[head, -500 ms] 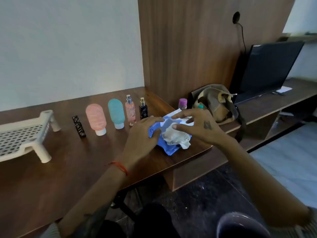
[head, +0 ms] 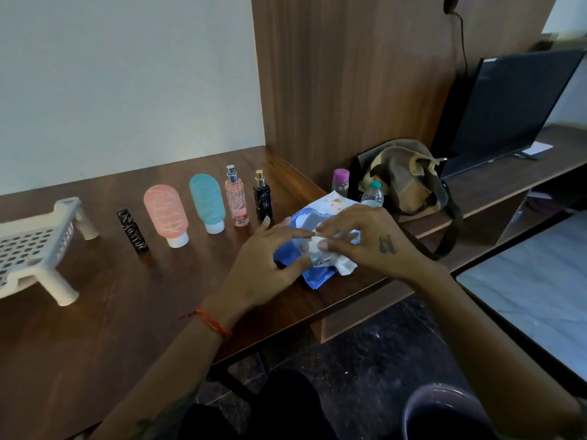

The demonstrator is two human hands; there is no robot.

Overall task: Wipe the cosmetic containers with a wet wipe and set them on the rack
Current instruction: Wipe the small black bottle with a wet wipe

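I see the left hand [head: 266, 265] pressed flat on the blue wipe pack [head: 313, 274], fingers spread, pinning it to the desk [head: 111, 312] rather than gripping. Right hand [head: 365, 246] sits over the pack's top, thumb and forefinger pinched on the white wet wipe [head: 336, 263] bunched at the opening. Pack lies at the desk's front right edge, directly under both hands. Containers stand in a row just left and behind the hands, none touched: black perfume bottle [head: 263, 198] nearest, then pink spray bottle [head: 236, 198], teal tube [head: 207, 201], pink tube [head: 165, 214], black patterned stick [head: 131, 230]. White rack [head: 35, 249] sits far left, well apart, nothing on it.
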